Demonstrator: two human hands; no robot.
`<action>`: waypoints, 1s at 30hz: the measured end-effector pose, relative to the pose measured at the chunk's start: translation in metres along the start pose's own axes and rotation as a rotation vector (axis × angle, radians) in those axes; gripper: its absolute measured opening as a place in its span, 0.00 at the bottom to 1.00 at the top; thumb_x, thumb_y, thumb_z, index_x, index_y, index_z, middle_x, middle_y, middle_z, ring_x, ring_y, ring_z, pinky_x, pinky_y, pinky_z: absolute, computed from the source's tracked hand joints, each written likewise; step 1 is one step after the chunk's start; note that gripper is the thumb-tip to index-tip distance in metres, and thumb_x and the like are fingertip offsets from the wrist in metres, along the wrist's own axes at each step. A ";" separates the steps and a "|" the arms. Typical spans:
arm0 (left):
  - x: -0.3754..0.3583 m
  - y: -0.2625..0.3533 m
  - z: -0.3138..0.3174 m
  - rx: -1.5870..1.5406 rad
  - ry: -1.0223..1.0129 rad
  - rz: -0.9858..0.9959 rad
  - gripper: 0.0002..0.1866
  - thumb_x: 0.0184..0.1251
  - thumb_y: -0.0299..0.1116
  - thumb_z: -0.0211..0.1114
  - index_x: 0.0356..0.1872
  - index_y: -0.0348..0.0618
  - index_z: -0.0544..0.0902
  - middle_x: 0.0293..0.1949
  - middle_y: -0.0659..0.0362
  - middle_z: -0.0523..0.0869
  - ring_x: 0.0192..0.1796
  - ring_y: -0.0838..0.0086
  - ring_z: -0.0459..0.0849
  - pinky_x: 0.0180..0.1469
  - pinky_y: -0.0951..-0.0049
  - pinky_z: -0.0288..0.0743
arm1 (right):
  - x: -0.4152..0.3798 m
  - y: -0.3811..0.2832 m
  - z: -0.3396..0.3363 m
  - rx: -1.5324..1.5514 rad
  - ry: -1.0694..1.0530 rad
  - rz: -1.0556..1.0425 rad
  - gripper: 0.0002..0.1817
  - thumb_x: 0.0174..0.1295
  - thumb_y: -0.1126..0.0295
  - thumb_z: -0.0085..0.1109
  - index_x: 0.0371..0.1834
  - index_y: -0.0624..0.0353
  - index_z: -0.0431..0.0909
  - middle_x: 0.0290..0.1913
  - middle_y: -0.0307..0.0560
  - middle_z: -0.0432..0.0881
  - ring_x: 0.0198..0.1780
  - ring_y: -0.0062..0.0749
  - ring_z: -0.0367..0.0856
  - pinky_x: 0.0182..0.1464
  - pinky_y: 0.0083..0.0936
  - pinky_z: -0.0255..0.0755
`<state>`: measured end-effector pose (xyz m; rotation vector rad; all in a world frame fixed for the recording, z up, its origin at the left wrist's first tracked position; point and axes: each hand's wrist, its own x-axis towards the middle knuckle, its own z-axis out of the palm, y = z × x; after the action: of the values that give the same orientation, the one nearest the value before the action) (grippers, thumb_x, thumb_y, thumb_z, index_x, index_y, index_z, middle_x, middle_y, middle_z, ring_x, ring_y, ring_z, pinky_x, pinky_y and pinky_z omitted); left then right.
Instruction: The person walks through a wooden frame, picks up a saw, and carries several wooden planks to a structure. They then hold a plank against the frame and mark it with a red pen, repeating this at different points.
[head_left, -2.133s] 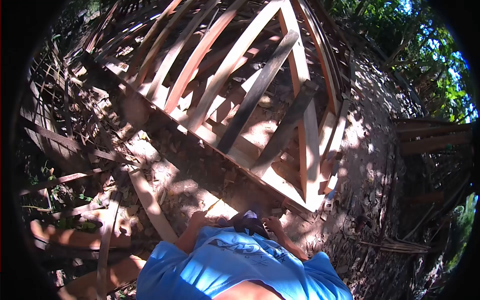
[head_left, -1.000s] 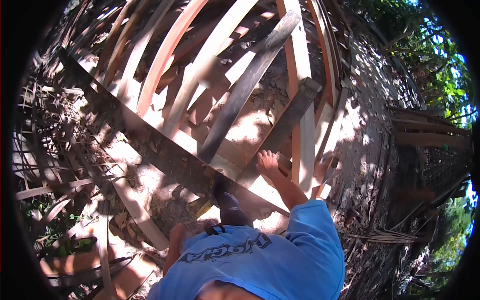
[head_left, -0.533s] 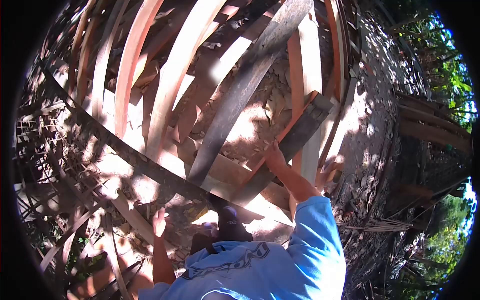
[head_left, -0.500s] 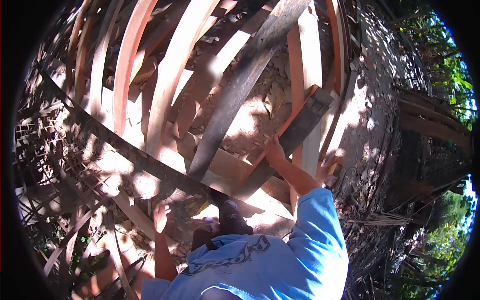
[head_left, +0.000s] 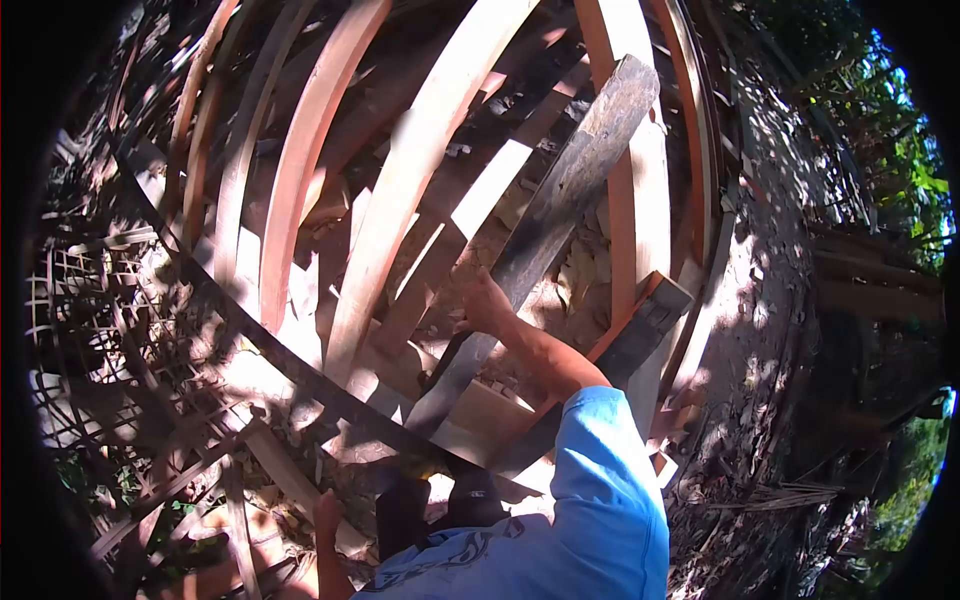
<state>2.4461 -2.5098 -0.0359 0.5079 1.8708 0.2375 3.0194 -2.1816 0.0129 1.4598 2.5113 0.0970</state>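
My right hand [head_left: 486, 303] is at the left edge of a long, dark, weathered plank [head_left: 580, 165], its fingers closed on that edge. The plank leans diagonally across pale curved timbers [head_left: 430, 165], its lower end near a dark curved beam [head_left: 330, 395]. Under my right forearm lies a shorter dark plank [head_left: 645, 325] with an orange-brown edge. My left hand [head_left: 327, 513] hangs low at the left, near a loose wooden board [head_left: 285, 465]. It is small and in shade, so its fingers are hard to make out.
Thin crossed strips of wood [head_left: 95, 370] lie at the left. On the right stretches leaf-littered ground [head_left: 745, 330], with stacked boards [head_left: 870, 275] beyond it. Green foliage [head_left: 915, 150] shows at the far right. The dark curved beam runs in front of my legs.
My right hand has left the shorter dark plank and moved left onto the long dark one. My left hand has dropped lower in view. The camera view has shifted, so the timbers appear lower.
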 end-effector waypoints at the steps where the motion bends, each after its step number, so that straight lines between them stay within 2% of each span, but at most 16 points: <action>1: -0.018 -0.014 -0.026 -0.061 0.043 -0.037 0.21 0.71 0.53 0.59 0.49 0.47 0.80 0.30 0.62 0.80 0.25 0.78 0.77 0.24 0.78 0.67 | -0.007 -0.016 0.004 0.031 0.027 0.008 0.39 0.47 0.29 0.61 0.47 0.54 0.85 0.52 0.46 0.82 0.55 0.40 0.78 0.72 0.49 0.49; 4: -0.037 -0.034 -0.055 -0.279 0.174 -0.091 0.23 0.69 0.55 0.59 0.53 0.48 0.77 0.34 0.58 0.83 0.27 0.74 0.81 0.24 0.77 0.69 | 0.004 -0.019 -0.014 0.080 -0.259 0.047 0.39 0.48 0.29 0.60 0.48 0.54 0.85 0.52 0.46 0.82 0.56 0.38 0.77 0.65 0.45 0.56; 7: -0.038 -0.090 -0.093 -0.564 0.163 -0.205 0.24 0.70 0.53 0.59 0.53 0.43 0.77 0.36 0.54 0.84 0.33 0.71 0.85 0.26 0.73 0.73 | 0.044 -0.049 -0.024 0.029 -0.100 0.211 0.38 0.50 0.30 0.60 0.50 0.52 0.85 0.51 0.46 0.81 0.56 0.40 0.76 0.61 0.45 0.58; 8: -0.038 -0.094 -0.100 -0.590 0.164 -0.246 0.24 0.70 0.53 0.58 0.53 0.43 0.77 0.36 0.54 0.84 0.33 0.71 0.85 0.26 0.73 0.73 | 0.068 -0.056 -0.047 0.181 -0.061 0.156 0.36 0.53 0.33 0.60 0.50 0.53 0.84 0.52 0.47 0.81 0.59 0.41 0.74 0.63 0.45 0.58; 9: -0.029 -0.094 -0.104 -0.576 0.170 -0.272 0.24 0.70 0.53 0.58 0.53 0.43 0.77 0.36 0.54 0.84 0.33 0.71 0.85 0.26 0.73 0.73 | 0.100 -0.064 -0.070 0.244 -0.213 0.123 0.32 0.59 0.37 0.57 0.54 0.52 0.82 0.51 0.47 0.81 0.59 0.42 0.73 0.64 0.44 0.59; 11: 0.002 -0.094 -0.126 -0.535 0.180 -0.290 0.24 0.71 0.53 0.58 0.52 0.43 0.77 0.36 0.54 0.84 0.33 0.71 0.85 0.26 0.72 0.73 | 0.168 -0.081 -0.053 0.362 0.012 0.248 0.22 0.66 0.50 0.52 0.53 0.54 0.79 0.54 0.46 0.80 0.62 0.43 0.71 0.66 0.46 0.59; 13: 0.048 -0.066 -0.149 -0.494 0.153 -0.256 0.24 0.71 0.53 0.58 0.52 0.42 0.77 0.36 0.54 0.84 0.33 0.71 0.85 0.26 0.72 0.73 | 0.227 -0.093 -0.041 0.502 0.464 0.361 0.21 0.66 0.52 0.52 0.49 0.56 0.80 0.55 0.47 0.79 0.63 0.45 0.69 0.68 0.51 0.58; 15: 0.108 -0.024 -0.180 -0.444 0.110 -0.190 0.23 0.71 0.53 0.58 0.52 0.42 0.78 0.36 0.54 0.84 0.33 0.71 0.84 0.27 0.72 0.74 | 0.269 -0.098 -0.080 0.311 0.282 0.399 0.22 0.66 0.51 0.52 0.50 0.56 0.80 0.57 0.48 0.79 0.66 0.48 0.68 0.69 0.54 0.58; 16: 0.143 0.002 -0.191 -0.418 0.087 -0.156 0.23 0.71 0.53 0.58 0.52 0.42 0.78 0.36 0.54 0.84 0.33 0.71 0.84 0.27 0.72 0.74 | 0.301 -0.091 -0.044 0.266 0.372 0.464 0.24 0.66 0.48 0.52 0.49 0.57 0.81 0.58 0.51 0.78 0.69 0.53 0.64 0.71 0.55 0.55; 17: 0.176 0.029 -0.202 -0.391 0.054 -0.113 0.23 0.71 0.53 0.58 0.51 0.42 0.78 0.36 0.54 0.84 0.33 0.71 0.84 0.27 0.71 0.74 | 0.311 -0.088 -0.099 0.266 0.039 0.531 0.27 0.67 0.44 0.51 0.50 0.57 0.82 0.61 0.55 0.77 0.72 0.58 0.61 0.74 0.58 0.48; 21: 0.288 0.143 -0.245 -0.312 -0.020 0.030 0.23 0.71 0.52 0.58 0.51 0.41 0.78 0.36 0.54 0.84 0.33 0.71 0.84 0.27 0.71 0.74 | 0.384 -0.069 -0.064 -0.050 -0.020 0.541 0.34 0.69 0.39 0.41 0.56 0.57 0.82 0.66 0.60 0.73 0.75 0.60 0.55 0.77 0.62 0.34; 23: 0.321 0.184 -0.269 -0.287 -0.025 0.073 0.23 0.72 0.52 0.58 0.50 0.41 0.78 0.36 0.54 0.84 0.33 0.71 0.84 0.27 0.70 0.74 | 0.409 -0.065 -0.090 -0.040 -0.129 0.515 0.33 0.69 0.39 0.40 0.53 0.56 0.83 0.66 0.61 0.73 0.76 0.60 0.53 0.77 0.62 0.32; 24: 0.334 0.199 -0.281 -0.280 -0.014 0.083 0.23 0.72 0.52 0.58 0.50 0.40 0.78 0.35 0.54 0.84 0.33 0.71 0.84 0.27 0.70 0.75 | 0.419 -0.063 -0.093 -0.036 -0.155 0.505 0.33 0.69 0.39 0.41 0.56 0.55 0.83 0.68 0.62 0.72 0.77 0.64 0.51 0.76 0.68 0.26; 25: 0.346 0.213 -0.292 -0.277 -0.004 0.092 0.23 0.72 0.52 0.58 0.50 0.40 0.78 0.35 0.54 0.84 0.33 0.71 0.84 0.27 0.70 0.75 | 0.423 -0.058 -0.095 -0.037 -0.163 0.522 0.34 0.68 0.37 0.40 0.53 0.53 0.85 0.65 0.61 0.74 0.76 0.60 0.54 0.77 0.62 0.31; 26: 0.357 0.226 -0.300 -0.273 0.007 0.100 0.23 0.72 0.52 0.58 0.50 0.40 0.78 0.35 0.54 0.84 0.33 0.71 0.84 0.28 0.70 0.75 | 0.424 -0.047 -0.076 -0.103 -0.173 0.515 0.33 0.68 0.37 0.41 0.54 0.51 0.84 0.65 0.60 0.74 0.77 0.59 0.53 0.77 0.63 0.30; 30: 0.390 0.250 -0.305 -0.263 0.009 0.076 0.23 0.72 0.51 0.58 0.49 0.39 0.78 0.35 0.54 0.84 0.34 0.71 0.84 0.28 0.69 0.75 | 0.371 0.000 -0.015 0.032 0.163 0.543 0.30 0.64 0.39 0.52 0.60 0.46 0.81 0.69 0.54 0.71 0.78 0.57 0.49 0.77 0.65 0.30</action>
<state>2.1095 -2.0863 -0.1578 0.3979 1.7970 0.5295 2.8399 -1.8598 -0.0354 2.1870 2.1622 0.2773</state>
